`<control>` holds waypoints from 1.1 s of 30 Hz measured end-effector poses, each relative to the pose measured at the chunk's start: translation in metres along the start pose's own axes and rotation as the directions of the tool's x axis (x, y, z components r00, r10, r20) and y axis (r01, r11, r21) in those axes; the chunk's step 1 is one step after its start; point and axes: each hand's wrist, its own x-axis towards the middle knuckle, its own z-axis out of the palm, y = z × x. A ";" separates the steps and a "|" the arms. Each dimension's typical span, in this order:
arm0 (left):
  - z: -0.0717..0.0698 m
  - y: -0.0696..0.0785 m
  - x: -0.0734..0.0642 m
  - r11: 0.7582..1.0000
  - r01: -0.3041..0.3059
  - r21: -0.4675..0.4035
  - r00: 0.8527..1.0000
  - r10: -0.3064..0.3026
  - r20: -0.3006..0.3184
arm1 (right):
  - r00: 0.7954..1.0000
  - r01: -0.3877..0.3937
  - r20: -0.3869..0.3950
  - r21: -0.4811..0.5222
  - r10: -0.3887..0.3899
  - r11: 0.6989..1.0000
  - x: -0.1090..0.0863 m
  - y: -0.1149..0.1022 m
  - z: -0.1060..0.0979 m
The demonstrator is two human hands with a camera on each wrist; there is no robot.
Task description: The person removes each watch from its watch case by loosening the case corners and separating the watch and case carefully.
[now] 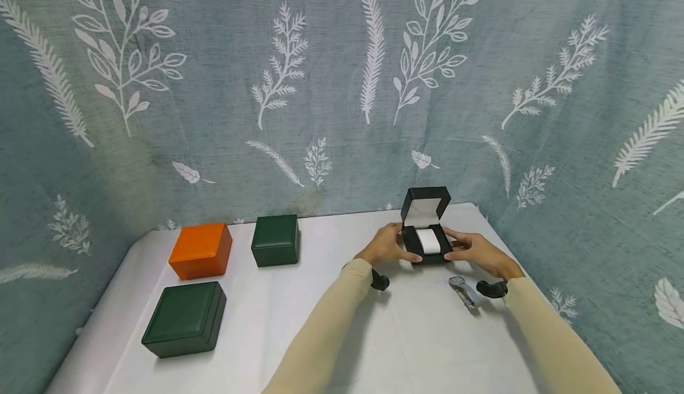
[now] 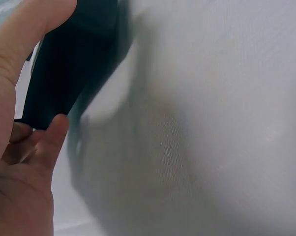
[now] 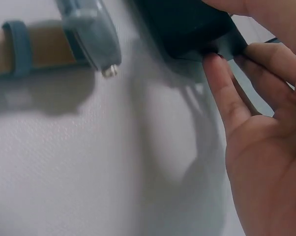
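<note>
A black watch box [image 1: 411, 241] stands with its lid raised near the table's back right, a white cushion [image 1: 428, 241] inside. My left hand [image 1: 386, 245] grips its left side, thumb toward the front corner; in the left wrist view the fingers bend against the dark box wall [image 2: 64, 64]. On the opposite side my right hand [image 1: 475, 251] holds the box, its thumb at the front right corner. The right wrist view shows fingertips on the box's dark side [image 3: 187, 34]. A wristwatch [image 1: 462, 293] lies in front of the right hand, its case and strap close up in the right wrist view.
On the left of the white-covered table [image 1: 256, 323] sit an orange box [image 1: 200, 251], a larger green box [image 1: 184, 318] and a smaller green box [image 1: 275, 241], all closed. A leaf-patterned curtain [image 1: 331, 85] borders the table behind and at both sides.
</note>
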 end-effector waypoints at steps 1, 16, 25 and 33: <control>0.000 -0.001 0.000 1.000 -0.008 -0.004 1.000 0.008 0.000 | 1.000 -0.001 0.006 0.003 0.001 1.000 0.001 0.001 0.001; 0.002 -0.013 0.001 0.990 0.018 -0.140 1.000 -0.017 0.007 | 0.999 -0.044 -0.024 -0.001 0.044 0.999 0.012 0.000 0.004; 0.002 -0.012 0.002 0.993 0.006 -0.119 1.000 -0.006 0.000 | 0.999 -0.041 -0.020 0.029 0.042 0.999 0.012 0.001 0.004; 0.000 -0.008 0.001 0.998 0.013 -0.057 0.999 -0.011 0.042 | 0.996 -0.055 -0.074 -0.087 0.048 0.995 0.003 -0.006 0.000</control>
